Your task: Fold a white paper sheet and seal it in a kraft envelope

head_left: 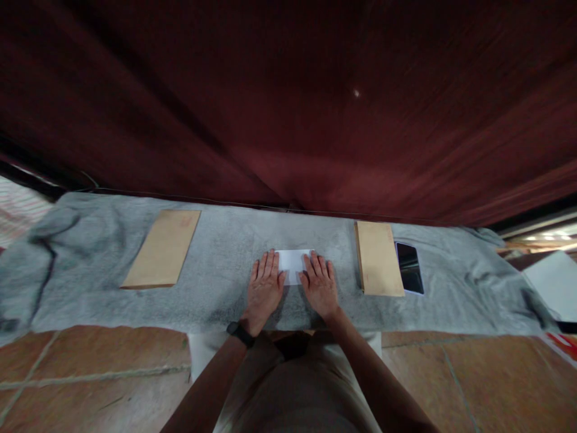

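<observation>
A small white sheet of paper (292, 264), perhaps folded, lies flat on the grey cloth (225, 240) in front of me. Pressed on its left edge is my left hand (265, 287), fingers stretched forward and a dark band on the wrist. My right hand (320, 284) lies flat over the right edge in the same way. Both thumbs rest on the paper, pointing toward each other. Neither hand grips anything. Parts of the paper's sides are hidden under the fingers.
A brown envelope (164, 248) lies to the left. On the right sits a stack of brown envelopes (381, 258), with a phone (410, 269) beside it, partly covered. A dark red curtain (288, 120) hangs behind the cloth. At far right is a white object (554, 285).
</observation>
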`<state>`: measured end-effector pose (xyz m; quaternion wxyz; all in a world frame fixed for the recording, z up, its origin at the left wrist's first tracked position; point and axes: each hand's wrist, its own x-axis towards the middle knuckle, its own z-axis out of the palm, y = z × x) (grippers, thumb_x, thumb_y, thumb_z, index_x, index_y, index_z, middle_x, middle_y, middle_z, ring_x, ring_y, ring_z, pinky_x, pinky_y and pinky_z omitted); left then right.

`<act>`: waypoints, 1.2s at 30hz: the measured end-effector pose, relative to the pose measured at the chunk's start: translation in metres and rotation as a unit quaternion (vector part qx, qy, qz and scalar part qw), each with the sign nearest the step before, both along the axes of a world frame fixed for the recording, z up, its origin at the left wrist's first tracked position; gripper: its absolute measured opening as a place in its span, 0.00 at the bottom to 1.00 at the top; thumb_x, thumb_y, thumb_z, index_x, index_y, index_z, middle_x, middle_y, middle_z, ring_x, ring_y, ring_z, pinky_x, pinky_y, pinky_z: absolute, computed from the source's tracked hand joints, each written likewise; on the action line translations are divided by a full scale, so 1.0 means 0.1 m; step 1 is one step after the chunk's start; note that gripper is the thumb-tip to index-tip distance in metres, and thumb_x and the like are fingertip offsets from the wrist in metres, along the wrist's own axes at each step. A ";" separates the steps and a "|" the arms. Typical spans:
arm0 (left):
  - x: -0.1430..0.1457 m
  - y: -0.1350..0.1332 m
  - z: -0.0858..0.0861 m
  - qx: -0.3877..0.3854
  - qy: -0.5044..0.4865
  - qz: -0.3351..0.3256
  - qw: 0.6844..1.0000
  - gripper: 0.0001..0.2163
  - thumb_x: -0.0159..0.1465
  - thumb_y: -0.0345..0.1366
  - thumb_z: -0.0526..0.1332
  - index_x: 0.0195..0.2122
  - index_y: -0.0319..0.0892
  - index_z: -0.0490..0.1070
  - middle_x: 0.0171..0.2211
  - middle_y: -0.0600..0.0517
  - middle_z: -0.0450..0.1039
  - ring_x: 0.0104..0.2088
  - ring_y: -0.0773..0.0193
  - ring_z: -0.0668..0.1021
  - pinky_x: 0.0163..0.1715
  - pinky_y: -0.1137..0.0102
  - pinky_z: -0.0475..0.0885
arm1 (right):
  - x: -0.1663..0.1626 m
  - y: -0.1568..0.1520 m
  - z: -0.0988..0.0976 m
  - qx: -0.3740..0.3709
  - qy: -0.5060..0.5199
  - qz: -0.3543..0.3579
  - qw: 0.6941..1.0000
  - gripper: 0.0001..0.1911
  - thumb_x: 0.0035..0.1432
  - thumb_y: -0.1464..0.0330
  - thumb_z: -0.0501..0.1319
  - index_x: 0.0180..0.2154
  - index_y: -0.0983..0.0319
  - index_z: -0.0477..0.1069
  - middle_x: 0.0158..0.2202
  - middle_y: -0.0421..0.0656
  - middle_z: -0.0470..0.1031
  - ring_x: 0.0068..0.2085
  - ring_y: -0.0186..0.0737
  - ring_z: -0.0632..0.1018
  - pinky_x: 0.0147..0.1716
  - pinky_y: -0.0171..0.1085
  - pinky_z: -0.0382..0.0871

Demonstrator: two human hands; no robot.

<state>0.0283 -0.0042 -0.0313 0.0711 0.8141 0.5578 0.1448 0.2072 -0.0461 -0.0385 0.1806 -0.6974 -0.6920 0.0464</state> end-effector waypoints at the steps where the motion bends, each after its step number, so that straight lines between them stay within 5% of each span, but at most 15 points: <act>1: -0.01 -0.01 0.01 0.002 -0.003 0.002 1.000 0.27 0.74 0.39 0.46 0.72 0.34 0.55 0.71 0.39 0.57 0.73 0.49 0.58 0.71 0.49 0.53 | 0.00 0.00 0.00 0.002 0.002 -0.001 1.000 0.28 0.75 0.61 0.49 0.72 0.60 0.55 0.73 0.50 0.57 0.72 0.55 0.59 0.69 0.60 0.49; 12: -0.18 -0.20 0.06 -0.012 -0.017 -0.103 0.994 0.24 0.75 0.37 0.46 0.69 0.38 0.63 0.71 0.44 0.59 0.71 0.54 0.61 0.71 0.53 0.58 | -0.06 0.04 0.07 0.011 0.037 0.006 0.999 0.27 0.75 0.63 0.49 0.70 0.62 0.59 0.72 0.51 0.60 0.72 0.54 0.59 0.71 0.60 0.47; 20: -0.24 -0.25 -0.03 0.011 0.009 -0.128 0.992 0.23 0.70 0.30 0.49 0.64 0.30 0.68 0.67 0.35 0.64 0.70 0.51 0.65 0.69 0.52 0.62 | -0.39 0.21 0.22 -0.036 0.105 0.215 0.970 0.25 0.76 0.64 0.47 0.68 0.62 0.62 0.70 0.47 0.63 0.71 0.41 0.62 0.73 0.49 0.52; 29: -0.32 -0.47 -0.12 0.049 -0.015 -0.136 0.989 0.20 0.74 0.39 0.51 0.60 0.35 0.73 0.61 0.38 0.73 0.65 0.49 0.72 0.68 0.50 0.64 | -0.42 0.37 0.16 -0.024 0.037 0.206 0.978 0.24 0.75 0.62 0.50 0.66 0.62 0.65 0.72 0.46 0.60 0.72 0.46 0.61 0.72 0.50 0.51; 36: -0.34 -0.47 -0.07 0.075 -0.028 -0.149 0.986 0.19 0.75 0.40 0.52 0.62 0.41 0.72 0.64 0.44 0.71 0.67 0.51 0.70 0.68 0.52 0.63 | -0.32 0.47 0.04 -0.001 0.005 0.167 0.986 0.24 0.74 0.63 0.52 0.67 0.59 0.64 0.72 0.45 0.61 0.72 0.47 0.61 0.72 0.52 0.52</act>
